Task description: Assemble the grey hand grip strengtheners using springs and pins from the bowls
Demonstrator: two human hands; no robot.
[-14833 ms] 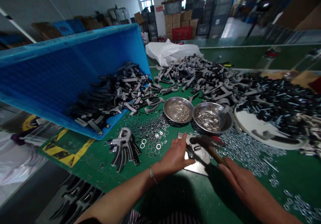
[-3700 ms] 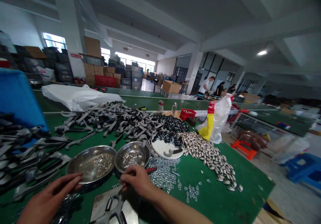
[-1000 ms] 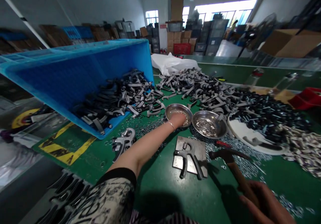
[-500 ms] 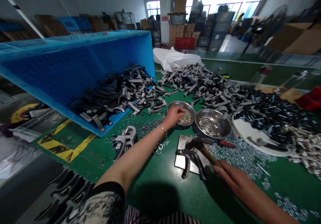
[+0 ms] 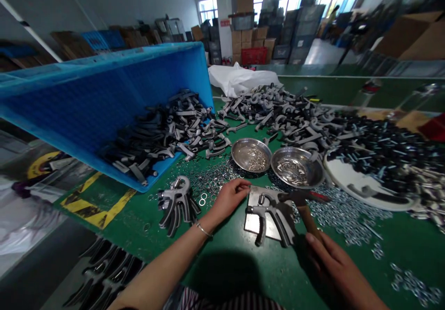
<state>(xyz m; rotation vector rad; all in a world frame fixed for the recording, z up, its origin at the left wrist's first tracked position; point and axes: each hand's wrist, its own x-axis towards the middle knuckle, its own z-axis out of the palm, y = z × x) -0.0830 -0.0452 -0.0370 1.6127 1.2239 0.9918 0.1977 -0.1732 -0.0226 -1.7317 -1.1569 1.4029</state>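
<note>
My right hand (image 5: 335, 261) is wrapped round the wooden handle of a hammer (image 5: 310, 222), whose dark head hovers by the right side of a steel plate (image 5: 253, 224). On that plate lies a grey-and-black hand gripper (image 5: 261, 217) with a spring, its two handles towards me. My left hand (image 5: 231, 199) is at the plate's upper left corner, fingers curled together; whatever is between the fingertips is too small to make out. Beyond it stand a metal bowl of tiny parts (image 5: 239, 155) and a second bowl of small metal pins (image 5: 314, 171).
A tipped blue crate (image 5: 167, 69) spills grey handles on the left. More handles (image 5: 278, 110) are heaped at the back. Several hand grippers (image 5: 177, 203) stand left of my forearm. Loose washers (image 5: 337, 212), a red-handled tool (image 5: 320, 197) and a white tray (image 5: 351, 175) lie right.
My left hand has left the bowl of tiny parts and come back towards me to the plate. The hammer has moved slightly right, uncovering more of the hand gripper.
</note>
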